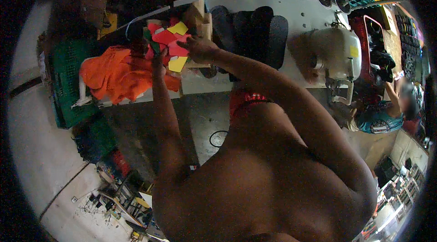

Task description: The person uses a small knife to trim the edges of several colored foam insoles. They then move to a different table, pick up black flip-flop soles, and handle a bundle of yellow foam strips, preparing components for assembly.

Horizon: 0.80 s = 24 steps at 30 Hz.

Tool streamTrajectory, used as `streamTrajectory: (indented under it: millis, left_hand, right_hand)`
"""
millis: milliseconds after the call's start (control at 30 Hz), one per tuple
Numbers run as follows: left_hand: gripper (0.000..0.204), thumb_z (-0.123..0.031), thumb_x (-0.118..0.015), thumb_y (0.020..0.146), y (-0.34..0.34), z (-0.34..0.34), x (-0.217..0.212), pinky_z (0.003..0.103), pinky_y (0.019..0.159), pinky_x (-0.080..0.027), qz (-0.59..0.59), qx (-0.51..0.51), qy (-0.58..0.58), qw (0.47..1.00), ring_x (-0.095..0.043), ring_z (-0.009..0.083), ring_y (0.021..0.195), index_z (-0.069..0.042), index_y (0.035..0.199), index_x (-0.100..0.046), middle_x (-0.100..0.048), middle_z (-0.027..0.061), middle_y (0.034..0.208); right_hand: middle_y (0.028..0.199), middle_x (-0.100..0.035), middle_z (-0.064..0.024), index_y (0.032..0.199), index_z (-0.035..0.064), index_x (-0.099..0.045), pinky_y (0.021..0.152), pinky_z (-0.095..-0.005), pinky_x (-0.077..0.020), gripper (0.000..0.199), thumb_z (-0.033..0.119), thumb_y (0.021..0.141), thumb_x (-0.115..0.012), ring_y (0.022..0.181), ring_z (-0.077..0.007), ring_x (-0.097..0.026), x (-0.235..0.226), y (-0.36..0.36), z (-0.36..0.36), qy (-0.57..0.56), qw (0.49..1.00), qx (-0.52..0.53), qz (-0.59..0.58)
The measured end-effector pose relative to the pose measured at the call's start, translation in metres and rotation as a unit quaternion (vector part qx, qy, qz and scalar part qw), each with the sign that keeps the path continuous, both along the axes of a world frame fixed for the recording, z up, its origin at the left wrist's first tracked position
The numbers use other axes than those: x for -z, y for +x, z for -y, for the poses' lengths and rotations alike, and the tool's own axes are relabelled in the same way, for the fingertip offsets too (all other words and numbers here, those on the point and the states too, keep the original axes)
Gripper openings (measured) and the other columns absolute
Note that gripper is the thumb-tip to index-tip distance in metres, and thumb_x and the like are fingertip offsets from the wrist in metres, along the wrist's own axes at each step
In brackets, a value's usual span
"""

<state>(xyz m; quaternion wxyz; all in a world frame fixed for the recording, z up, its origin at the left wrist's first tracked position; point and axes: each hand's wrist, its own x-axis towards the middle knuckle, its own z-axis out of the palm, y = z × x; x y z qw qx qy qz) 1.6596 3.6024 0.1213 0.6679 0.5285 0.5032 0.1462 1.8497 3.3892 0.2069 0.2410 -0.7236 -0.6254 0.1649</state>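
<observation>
A loose heap of flat red, yellow and dark green pieces (168,37), like cut fabric or foam, sits at the far left of the work table. My left hand (159,63) is at its near side, fingers closed on some of the pieces; a green edge rises beside the thumb. From the right, my right hand (201,50) touches the red pieces with fingers stretched out and apart. An orange cloth (120,74) lies crumpled just left of my left hand. Brown cardboard-like material (205,26) stands behind my right hand.
Dark sole-shaped pieces (259,32) lie right of the heap on the pale table (298,12). Farther right stands a whitish machine (343,53), with a red crate (366,26) beyond. A green crate (68,83) borders the left. A co-worker in teal (380,117) is at right.
</observation>
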Motion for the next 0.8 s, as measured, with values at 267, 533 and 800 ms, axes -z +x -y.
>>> streamTrajectory:
  millis: [267,533,800]
  left_hand:
    - [0.046,-0.017,-0.069,0.088,-0.001,-0.009,0.021,0.047,0.089,-0.052,-0.183,0.012,0.127,0.975,-0.064,0.0316,0.107,-0.002,0.129,-0.054,-0.064,0.0148,0.121]
    - [0.062,-0.031,-0.070,0.089,0.138,0.188,-0.031,0.050,0.098,-0.049,-0.180,0.199,0.471,0.840,-0.063,0.0425,0.113,-0.003,0.140,-0.050,-0.065,0.0265,0.120]
    - [0.079,-0.034,-0.080,0.084,0.175,0.275,-0.009,0.056,0.106,-0.045,-0.309,0.250,0.476,0.784,-0.041,0.0571,0.136,-0.009,0.148,-0.040,-0.005,0.0379,0.160]
  right_hand:
    - [0.135,-0.055,-0.0220,0.139,0.0064,-0.052,0.105,-0.0478,-0.0451,0.056,0.010,0.086,-0.069,0.127,-0.0412,-0.050,0.032,0.064,0.229,0.006,0.914,0.366,-0.172]
    - [0.141,-0.049,-0.0227,0.148,0.0063,-0.039,0.101,-0.0473,-0.0473,0.083,0.044,0.086,-0.078,0.127,-0.0390,-0.052,0.096,0.059,0.343,-0.096,0.834,0.531,-0.119]
    - [0.142,-0.045,-0.0280,0.152,-0.0001,-0.017,0.095,-0.0468,-0.0508,0.103,0.043,0.084,-0.081,0.119,-0.0422,-0.057,0.160,0.080,0.314,0.023,0.871,0.459,-0.174]
